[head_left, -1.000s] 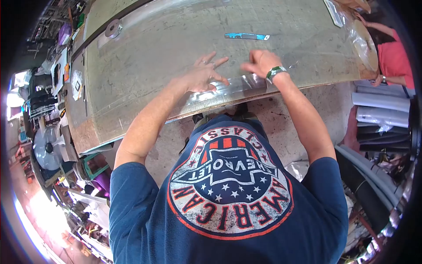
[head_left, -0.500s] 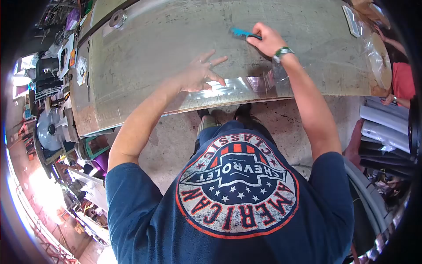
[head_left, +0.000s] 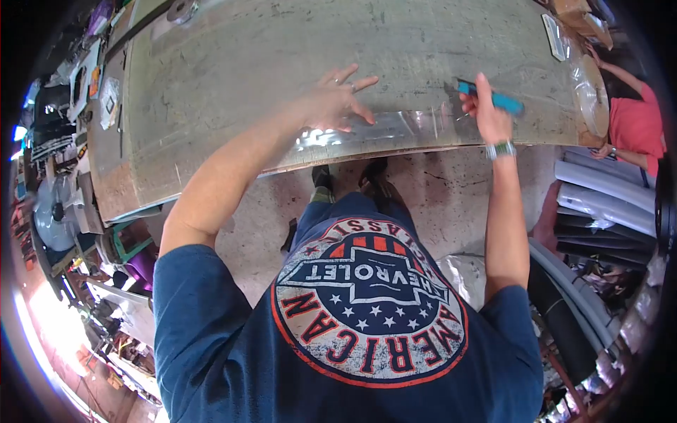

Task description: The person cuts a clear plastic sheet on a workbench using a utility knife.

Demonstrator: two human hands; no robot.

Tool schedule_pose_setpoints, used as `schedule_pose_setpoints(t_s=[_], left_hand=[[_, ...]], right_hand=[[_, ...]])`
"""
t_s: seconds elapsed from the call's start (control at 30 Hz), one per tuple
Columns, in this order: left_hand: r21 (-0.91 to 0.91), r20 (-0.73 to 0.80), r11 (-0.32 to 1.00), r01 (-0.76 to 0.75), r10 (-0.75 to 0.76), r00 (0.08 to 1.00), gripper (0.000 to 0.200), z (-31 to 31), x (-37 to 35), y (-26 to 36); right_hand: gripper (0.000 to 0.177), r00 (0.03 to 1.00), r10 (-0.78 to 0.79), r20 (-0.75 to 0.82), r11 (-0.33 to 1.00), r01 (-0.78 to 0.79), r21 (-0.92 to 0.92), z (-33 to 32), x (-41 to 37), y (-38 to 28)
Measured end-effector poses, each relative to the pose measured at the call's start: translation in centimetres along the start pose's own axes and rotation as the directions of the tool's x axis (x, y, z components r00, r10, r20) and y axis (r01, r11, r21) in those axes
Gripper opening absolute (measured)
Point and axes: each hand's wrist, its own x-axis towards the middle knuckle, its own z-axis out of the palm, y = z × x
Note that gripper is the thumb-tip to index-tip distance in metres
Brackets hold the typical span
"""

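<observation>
My left hand (head_left: 337, 102) is spread out over the worktable (head_left: 268, 63) near its front edge, fingers apart, with a ring on one finger. Under and beside its fingertips lies a strip of clear plastic sheet (head_left: 405, 125), shiny with reflected light. My right hand (head_left: 488, 116) is closed round a slim teal-and-black tool (head_left: 506, 103), shaped like a utility knife and blurred by motion. It is above the tabletop, to the right of the plastic, thumb pointing toward the far side. A watch is on that wrist.
Another person in a red shirt (head_left: 635, 127) stands at the table's right end, with hands at its edge. Wrapped rolls (head_left: 599, 185) lie below on the right. A tape roll (head_left: 182, 10) sits at the far left of the table. Cluttered shelves line the left.
My right hand has moved right and toward me with the teal-and-black tool, whose teal part now points right. My left hand has shifted slightly, staying spread by the plastic.
</observation>
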Motion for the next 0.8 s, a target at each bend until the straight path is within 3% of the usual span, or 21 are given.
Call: schedule_pose_setpoints(t_s=[0.07,0.2,0.43,0.6,0.63,0.8], left_hand=[[-0.022,-0.028,1.000,-0.014,0.013,1.000,0.057,0.5,-0.2,-0.3],[-0.013,-0.055,0.999,-0.029,0.029,0.998,0.059,0.8,0.2,-1.0],[0.023,-0.009,1.000,-0.007,0.008,1.000,0.059,0.7,0.2,-0.8],[0.023,-0.027,1.000,-0.004,0.004,1.000,0.061,0.5,-0.1,-0.4],[0.024,-0.028,1.000,-0.006,0.006,1.000,0.061,0.5,-0.1,-0.4],[0.019,-0.026,1.000,0.003,-0.003,1.000,0.061,0.5,-0.2,-0.4]], right_hand=[[0.057,0.981,-0.191,0.036,0.976,0.186,0.113,0.5,-6.9,-2.6],[0.034,0.902,-0.431,0.023,0.869,0.408,0.280,8.2,-14.2,0.2],[0.023,0.856,-0.515,-0.047,0.845,0.516,0.139,16.2,-13.2,0.1],[0.023,0.850,-0.526,-0.030,0.847,0.527,0.075,17.0,-12.2,0.3],[0.030,0.802,-0.593,-0.078,0.804,0.595,0.011,17.4,-11.8,0.4],[0.029,0.801,-0.595,-0.062,0.802,0.597,0.015,17.4,-11.7,0.1]])
